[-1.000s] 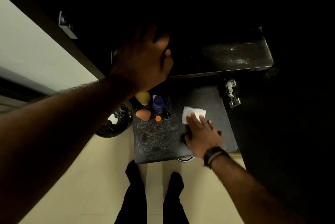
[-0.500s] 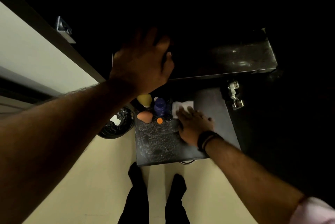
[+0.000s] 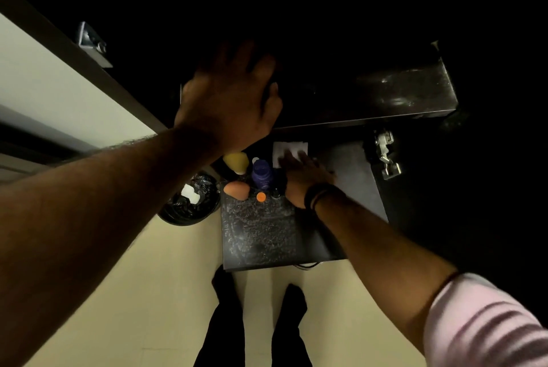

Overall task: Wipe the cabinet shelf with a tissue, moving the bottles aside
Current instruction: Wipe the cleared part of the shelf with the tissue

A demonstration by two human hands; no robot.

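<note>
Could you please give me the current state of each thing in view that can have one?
Tissue: flat on the lower shelf, pressed under fingers.
Right hand: fingers straight, pressing the tissue.
Left hand: resting on the upper shelf edge; fingers lost in the dark.
Purple bottle: upright, capped, beside the right hand.
Yellow bottle: upright.
Lower shelf: dusty at the front.
Bin: lined, holding white scraps.

Dark speckled shelf (image 3: 261,236), white tissue (image 3: 289,148).
Bottles were purple (image 3: 261,173), yellow (image 3: 236,161) and orange (image 3: 236,189); the sleeve (image 3: 486,325) was pink-striped.
</note>
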